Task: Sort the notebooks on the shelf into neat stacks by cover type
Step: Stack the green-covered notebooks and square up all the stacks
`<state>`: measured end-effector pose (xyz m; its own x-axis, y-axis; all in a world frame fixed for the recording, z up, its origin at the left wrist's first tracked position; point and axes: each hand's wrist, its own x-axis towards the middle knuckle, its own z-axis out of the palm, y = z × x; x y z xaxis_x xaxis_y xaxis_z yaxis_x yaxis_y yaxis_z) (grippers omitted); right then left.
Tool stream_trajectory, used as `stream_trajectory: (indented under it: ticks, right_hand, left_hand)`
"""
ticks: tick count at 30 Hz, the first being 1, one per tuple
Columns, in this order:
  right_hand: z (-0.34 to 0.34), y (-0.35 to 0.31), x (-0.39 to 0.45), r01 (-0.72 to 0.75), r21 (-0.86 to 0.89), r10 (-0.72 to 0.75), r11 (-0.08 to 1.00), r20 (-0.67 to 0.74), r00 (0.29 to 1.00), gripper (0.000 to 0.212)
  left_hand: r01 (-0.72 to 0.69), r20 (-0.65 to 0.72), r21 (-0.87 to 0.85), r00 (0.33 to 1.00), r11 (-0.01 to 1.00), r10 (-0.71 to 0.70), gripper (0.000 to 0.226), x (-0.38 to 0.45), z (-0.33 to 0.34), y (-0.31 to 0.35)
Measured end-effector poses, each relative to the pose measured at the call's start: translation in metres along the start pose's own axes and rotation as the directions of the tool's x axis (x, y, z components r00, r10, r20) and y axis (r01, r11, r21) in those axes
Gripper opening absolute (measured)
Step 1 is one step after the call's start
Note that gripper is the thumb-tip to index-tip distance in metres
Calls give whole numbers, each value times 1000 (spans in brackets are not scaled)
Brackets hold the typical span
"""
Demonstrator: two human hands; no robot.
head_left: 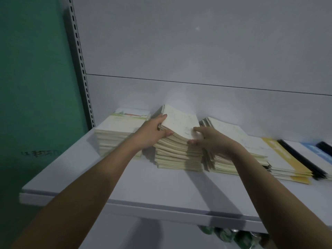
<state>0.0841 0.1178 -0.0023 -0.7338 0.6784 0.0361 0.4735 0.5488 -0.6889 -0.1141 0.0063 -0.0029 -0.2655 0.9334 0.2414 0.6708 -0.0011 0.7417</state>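
A tall middle stack of cream-covered notebooks (177,155) stands on the white shelf (125,187). Its top few notebooks (179,123) are tilted up at the front. My left hand (152,133) grips their left edge, thumb under and fingers on top. My right hand (212,141) holds their front right corner. To the left sits a stack with a green-and-red picture cover (116,130). To the right lies a lower, slanted cream stack (233,150).
Yellow-edged notebooks (287,159), black-spined ones (301,157) and a blue-covered one (318,151) lie at the far right. A slotted metal upright (80,65) and a green wall (32,87) bound the left. Green items (233,234) show under the shelf.
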Motion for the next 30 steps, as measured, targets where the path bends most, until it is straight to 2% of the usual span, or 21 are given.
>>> stream_trajectory:
  ticks: [3, 5, 7, 8, 10, 12, 16, 19, 22, 24, 26, 28, 30]
  right_hand:
    - [3, 1, 4, 11, -5, -11, 1000, 24, 1000, 52]
    - [10, 3, 6, -10, 182, 8, 983, 12, 1000, 49]
    - [21, 5, 13, -72, 393, 113, 917, -83, 990, 87]
    - [25, 15, 22, -118, 471, 191, 874, -109, 976, 104]
    - [33, 38, 42, -158, 580, 265, 799, -105, 958, 114]
    - [35, 29, 37, -189, 580, 288, 792, -83, 954, 112]
    - [34, 12, 25, -114, 579, 229, 808, -130, 965, 94]
    - [36, 22, 33, -123, 608, 226, 785, -96, 969, 116]
    - [38, 32, 31, -183, 581, 262, 793, -54, 964, 110]
    - [44, 16, 6, -113, 537, 202, 836, -110, 973, 90]
    - [58, 18, -8, 4, 497, 110, 868, -199, 974, 68]
    - [71, 26, -18, 101, 403, 34, 910, -312, 949, 68]
    - [82, 36, -17, 151, 316, -20, 937, -384, 923, 82]
  left_hand:
    - [1, 14, -94, 1000, 996, 0, 73, 3, 1, -9]
    - [8, 34, -138, 999, 990, -3, 86, -1, 7, -20]
    - [11, 35, -148, 999, 989, -6, 99, -3, 14, -31]
    - [14, 23, -148, 1000, 989, -10, 97, -4, 18, -35]
    - [33, -8, -145, 999, 989, -34, 86, -6, 21, -37]
    - [23, -16, -125, 1000, 992, -25, 78, -6, 21, -37]
    - [4, -41, -163, 999, 987, -11, 78, -3, 26, -41]
    - [-13, -30, -220, 1000, 975, 6, 94, -7, 32, -44]
    - [-54, 20, -212, 998, 976, 60, 117, -11, 31, -49]
    - [-78, -1, -200, 997, 977, 79, 117, -15, 33, -55]
    - [-72, -91, -267, 995, 961, 49, 110, -21, 43, -61]
    - [-71, -160, -343, 987, 937, 16, 103, -24, 54, -68]
    - [-65, -190, -367, 982, 928, -6, 96, -21, 59, -76]
